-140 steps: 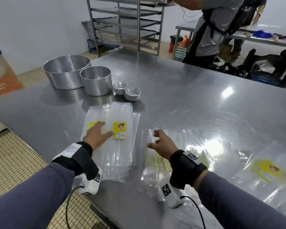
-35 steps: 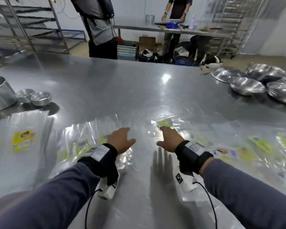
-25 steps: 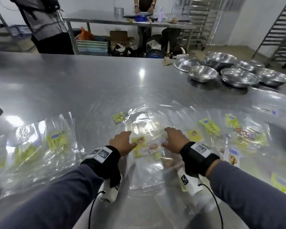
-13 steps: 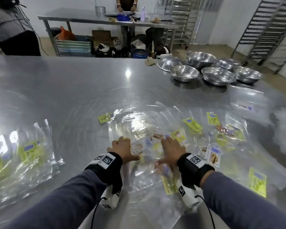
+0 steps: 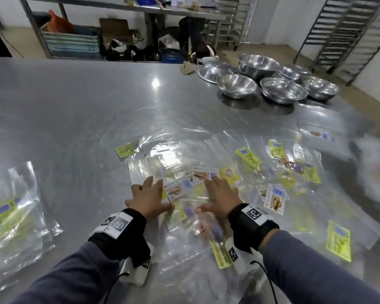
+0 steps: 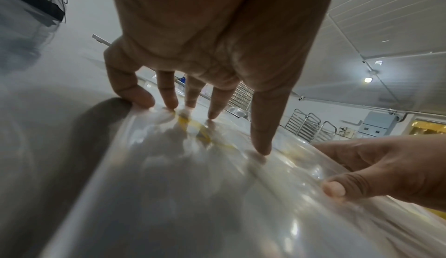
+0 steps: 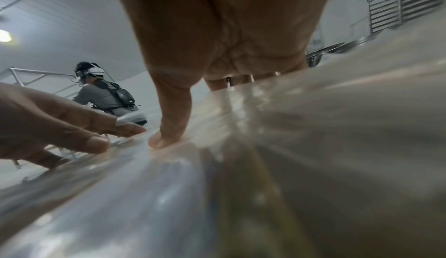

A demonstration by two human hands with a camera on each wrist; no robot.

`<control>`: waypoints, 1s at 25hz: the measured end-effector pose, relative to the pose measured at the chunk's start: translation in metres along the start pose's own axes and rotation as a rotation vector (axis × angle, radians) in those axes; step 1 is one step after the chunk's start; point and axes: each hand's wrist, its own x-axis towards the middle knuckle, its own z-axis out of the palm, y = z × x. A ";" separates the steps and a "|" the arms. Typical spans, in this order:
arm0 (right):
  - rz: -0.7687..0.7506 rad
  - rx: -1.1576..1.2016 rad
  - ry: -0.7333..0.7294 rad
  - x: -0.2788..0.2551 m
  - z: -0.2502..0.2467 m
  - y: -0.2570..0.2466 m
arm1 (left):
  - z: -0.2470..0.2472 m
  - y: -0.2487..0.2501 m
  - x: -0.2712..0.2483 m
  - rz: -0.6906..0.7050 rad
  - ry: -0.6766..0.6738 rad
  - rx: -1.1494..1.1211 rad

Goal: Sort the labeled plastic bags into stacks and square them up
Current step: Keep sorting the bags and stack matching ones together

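Note:
A loose heap of clear plastic bags (image 5: 180, 163) with yellow and white labels lies spread over the steel table (image 5: 75, 102). My left hand (image 5: 148, 197) presses flat on the heap's left edge, fingers spread, fingertips (image 6: 169, 101) down on the plastic. My right hand (image 5: 217, 194) lies flat on the bags beside it, its thumb (image 7: 166, 138) pressed onto the film. A white-labelled bag (image 5: 204, 174) sits just beyond the right hand's fingers. A neater stack of yellow-labelled bags (image 5: 11, 218) lies at the left edge.
Several steel bowls (image 5: 281, 89) stand at the table's far right. More labelled bags (image 5: 338, 242) trail off to the right. A second steel table (image 5: 119, 5) and metal racks (image 5: 347, 29) stand behind. Another person (image 7: 103, 94) works in the background.
My view swung right from the sorted stacks to the loose heap. Both hands came down onto it and slid toward me, dragging bags along.

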 end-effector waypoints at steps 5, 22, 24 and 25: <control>-0.058 0.015 -0.032 0.004 -0.004 0.008 | 0.003 0.002 0.003 -0.015 0.224 -0.280; -0.308 0.056 -0.124 0.002 -0.008 0.038 | 0.025 0.100 -0.006 -0.385 0.359 -0.726; -0.317 0.056 -0.143 0.001 -0.011 0.040 | 0.023 0.102 -0.009 -0.401 0.302 -0.732; -0.326 0.063 -0.151 0.001 -0.013 0.041 | 0.021 0.103 -0.011 -0.393 0.271 -0.771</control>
